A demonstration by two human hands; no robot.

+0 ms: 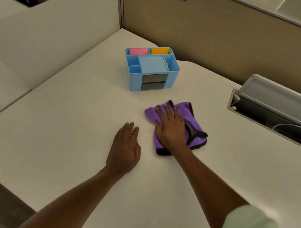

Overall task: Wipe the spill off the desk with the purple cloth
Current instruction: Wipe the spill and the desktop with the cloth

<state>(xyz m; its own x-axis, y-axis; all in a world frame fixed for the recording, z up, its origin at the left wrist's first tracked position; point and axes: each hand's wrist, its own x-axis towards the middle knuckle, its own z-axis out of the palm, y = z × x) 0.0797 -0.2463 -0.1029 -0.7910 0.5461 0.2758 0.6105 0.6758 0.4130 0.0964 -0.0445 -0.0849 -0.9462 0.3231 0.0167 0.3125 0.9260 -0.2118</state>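
Your right hand (170, 128) presses palm-down, fingers spread flat, on the purple cloth (179, 112) mid-worktop (68, 118), toward the right edge. Your left hand (125, 147) lies flat just beside it, fingers open, gripping nothing.

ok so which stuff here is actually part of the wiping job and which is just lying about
Part of the job: purple cloth, right hand pressing flat on it, desk.

Just lying about: blue organiser, pink pad, orange pad, cable tray; left hand only rests on the desk.
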